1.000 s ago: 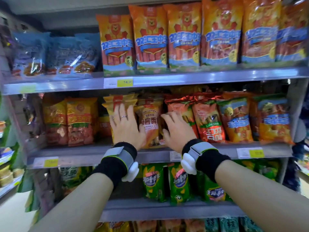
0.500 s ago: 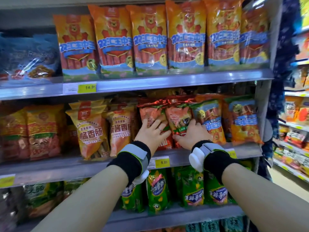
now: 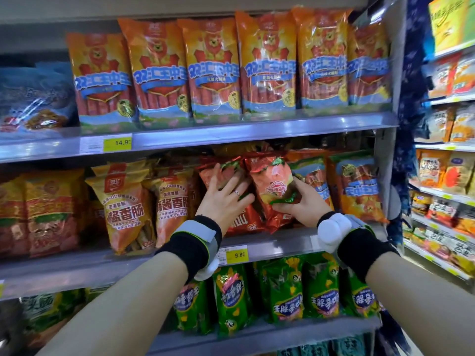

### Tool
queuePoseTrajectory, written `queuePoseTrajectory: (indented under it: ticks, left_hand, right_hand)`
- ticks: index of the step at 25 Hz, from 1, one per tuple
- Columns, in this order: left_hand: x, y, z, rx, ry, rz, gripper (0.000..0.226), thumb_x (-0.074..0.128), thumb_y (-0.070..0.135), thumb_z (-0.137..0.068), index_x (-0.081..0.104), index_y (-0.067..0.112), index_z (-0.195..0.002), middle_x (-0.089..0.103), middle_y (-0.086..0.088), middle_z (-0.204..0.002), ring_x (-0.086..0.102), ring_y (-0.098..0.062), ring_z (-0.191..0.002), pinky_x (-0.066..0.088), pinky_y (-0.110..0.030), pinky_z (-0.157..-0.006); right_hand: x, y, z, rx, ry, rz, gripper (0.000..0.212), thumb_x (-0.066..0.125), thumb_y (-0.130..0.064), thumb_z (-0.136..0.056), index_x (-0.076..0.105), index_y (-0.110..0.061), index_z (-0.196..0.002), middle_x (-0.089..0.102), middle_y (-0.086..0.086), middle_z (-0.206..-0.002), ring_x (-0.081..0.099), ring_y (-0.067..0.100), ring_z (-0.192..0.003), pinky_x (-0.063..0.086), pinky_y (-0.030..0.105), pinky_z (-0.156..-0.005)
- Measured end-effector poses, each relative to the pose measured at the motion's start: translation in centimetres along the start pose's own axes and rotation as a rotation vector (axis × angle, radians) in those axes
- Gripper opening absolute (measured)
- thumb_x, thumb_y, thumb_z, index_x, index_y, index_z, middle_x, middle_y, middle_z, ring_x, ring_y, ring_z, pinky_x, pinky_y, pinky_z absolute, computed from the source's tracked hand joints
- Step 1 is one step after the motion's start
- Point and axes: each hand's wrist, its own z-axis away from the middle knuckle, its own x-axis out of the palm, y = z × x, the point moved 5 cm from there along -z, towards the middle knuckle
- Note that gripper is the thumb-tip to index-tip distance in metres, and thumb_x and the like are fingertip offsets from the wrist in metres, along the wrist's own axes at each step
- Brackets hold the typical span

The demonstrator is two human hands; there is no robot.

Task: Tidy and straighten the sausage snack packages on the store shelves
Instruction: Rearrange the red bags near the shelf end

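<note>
Two red foil sausage packages stand side by side on the middle shelf (image 3: 282, 244). My right hand (image 3: 302, 201) grips the right red package (image 3: 272, 183) from its lower right, thumb across the front. My left hand (image 3: 223, 199) lies flat with spread fingers against the left red package (image 3: 218, 170), which leans behind it. Yellow-orange sausage bags (image 3: 123, 204) stand to the left, orange-and-blue ones (image 3: 357, 188) to the right.
The top shelf (image 3: 231, 133) holds a row of tall orange sausage bags (image 3: 213, 70) and blue packs (image 3: 33, 98) at the left. Green packages (image 3: 280, 289) fill the lower shelf. A grey upright (image 3: 385, 160) ends the unit; another snack rack (image 3: 444, 196) stands to the right.
Both hands have moved from the yellow-orange bags rightward to the red foil packages. My right hand has closed on the right red package and lifted it slightly.
</note>
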Motion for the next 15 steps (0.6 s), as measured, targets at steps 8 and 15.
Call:
queuePoseTrajectory:
  ticks: [8,15]
  left_hand:
    - [-3.3,-2.1,0.2,-0.102,0.267,0.246,0.062,0.079,0.041,-0.067,0.045,0.014,-0.111,0.057,-0.014,-0.132,0.044,-0.038,-0.133,0.026,-0.058,-0.115]
    - [-4.3,-2.0,2.4,-0.751,0.086,0.816,0.082,0.074,0.071,-0.06,0.042,0.02,-0.116,0.053,-0.002,-0.113,0.058,-0.025,-0.097,0.051,-0.039,-0.077]
  right_hand:
    - [-2.0,-0.3,1.5,0.233,-0.273,-0.321,0.035,0.065,-0.009,-0.092,0.053,-0.019,-0.124,0.064,-0.012,-0.11,0.063,0.011,-0.1,0.049,0.007,-0.069]
    - [-0.4,-0.7,3.9,0.598,-0.354,-0.869,0.043,0.054,-0.011,-0.085,0.061,0.007,-0.123,0.069,0.021,-0.111,0.069,0.033,-0.092,0.054,0.044,-0.09]
